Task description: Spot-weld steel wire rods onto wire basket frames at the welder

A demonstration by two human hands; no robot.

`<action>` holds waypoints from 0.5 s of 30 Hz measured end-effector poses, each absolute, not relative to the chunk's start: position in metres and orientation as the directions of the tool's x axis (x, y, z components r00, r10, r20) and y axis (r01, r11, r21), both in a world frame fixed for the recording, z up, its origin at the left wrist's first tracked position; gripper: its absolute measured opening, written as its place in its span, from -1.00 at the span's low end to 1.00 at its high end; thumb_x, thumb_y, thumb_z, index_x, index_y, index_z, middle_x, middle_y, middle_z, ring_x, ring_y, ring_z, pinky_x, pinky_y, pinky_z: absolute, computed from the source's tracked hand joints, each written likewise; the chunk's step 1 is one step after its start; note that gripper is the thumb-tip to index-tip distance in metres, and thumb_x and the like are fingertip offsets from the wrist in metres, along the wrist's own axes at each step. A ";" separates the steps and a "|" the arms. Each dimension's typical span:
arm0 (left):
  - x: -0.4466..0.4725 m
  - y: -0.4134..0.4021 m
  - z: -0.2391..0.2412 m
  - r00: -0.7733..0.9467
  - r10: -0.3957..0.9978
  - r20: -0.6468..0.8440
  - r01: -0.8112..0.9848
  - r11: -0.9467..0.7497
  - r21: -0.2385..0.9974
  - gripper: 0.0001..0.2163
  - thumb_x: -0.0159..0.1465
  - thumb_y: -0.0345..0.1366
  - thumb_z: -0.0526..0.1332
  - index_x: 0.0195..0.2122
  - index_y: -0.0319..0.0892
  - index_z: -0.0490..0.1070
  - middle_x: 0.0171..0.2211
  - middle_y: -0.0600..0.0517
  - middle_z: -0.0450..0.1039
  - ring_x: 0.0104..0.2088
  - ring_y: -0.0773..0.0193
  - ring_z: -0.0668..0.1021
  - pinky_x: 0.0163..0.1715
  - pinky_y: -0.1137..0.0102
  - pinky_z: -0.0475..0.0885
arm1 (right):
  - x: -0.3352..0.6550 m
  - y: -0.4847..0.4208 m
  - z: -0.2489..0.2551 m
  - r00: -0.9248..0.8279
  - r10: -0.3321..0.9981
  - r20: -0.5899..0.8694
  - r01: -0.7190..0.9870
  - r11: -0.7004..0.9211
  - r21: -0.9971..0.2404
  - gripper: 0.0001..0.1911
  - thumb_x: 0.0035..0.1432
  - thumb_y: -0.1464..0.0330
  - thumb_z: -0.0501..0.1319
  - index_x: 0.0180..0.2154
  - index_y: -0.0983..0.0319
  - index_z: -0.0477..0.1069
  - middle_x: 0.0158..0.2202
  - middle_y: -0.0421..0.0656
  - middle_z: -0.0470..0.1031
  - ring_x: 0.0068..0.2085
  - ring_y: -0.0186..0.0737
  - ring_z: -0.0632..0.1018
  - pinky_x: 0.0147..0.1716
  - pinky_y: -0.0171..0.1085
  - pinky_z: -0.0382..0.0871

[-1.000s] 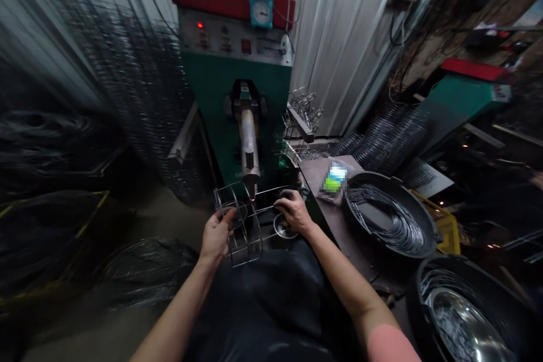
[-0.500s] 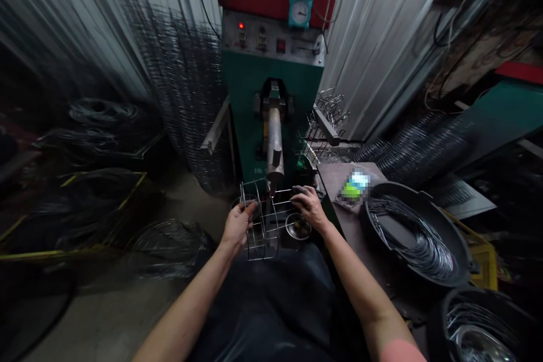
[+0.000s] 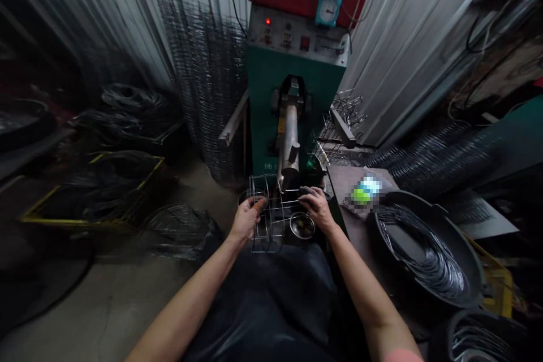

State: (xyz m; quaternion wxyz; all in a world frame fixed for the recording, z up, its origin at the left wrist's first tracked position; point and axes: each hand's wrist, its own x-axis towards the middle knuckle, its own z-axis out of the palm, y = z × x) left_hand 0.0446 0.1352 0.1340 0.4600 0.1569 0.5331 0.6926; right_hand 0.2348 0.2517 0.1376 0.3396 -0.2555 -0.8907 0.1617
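A small wire rack (image 3: 268, 220) of bent steel rods sits under the metal arm (image 3: 289, 144) of a green welding machine (image 3: 292, 85). My left hand (image 3: 246, 218) is closed on the rack's left side. My right hand (image 3: 316, 208) grips the rack's right end, fingers curled over the wires. A small metal bowl (image 3: 302, 226) rests just below my right hand.
A black tub (image 3: 428, 249) of wire rings stands at the right, and another tub (image 3: 483, 336) at the lower right corner. Stacked wire mesh panels (image 3: 203, 85) lean at the left of the machine. Finished wire racks (image 3: 339, 124) pile behind. A yellow-framed crate (image 3: 102, 192) lies left.
The view has swung left, so machine and rack now sit further right in frame. Both hands stay gripped on the rack under the arm.
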 end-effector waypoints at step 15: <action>0.038 0.154 0.137 -0.486 0.828 -0.280 -0.505 -0.004 0.863 -0.55 -0.32 -0.12 0.42 -0.45 -0.27 0.37 -0.69 0.20 0.15 -0.69 0.55 0.12 -0.76 0.58 -0.08 | 0.231 0.269 0.139 -0.633 0.573 0.521 0.361 0.814 -0.455 -0.86 0.15 0.34 0.13 -0.32 0.14 0.47 -0.07 -0.15 0.46 -0.07 -0.14 0.33 -0.05 -0.11 0.23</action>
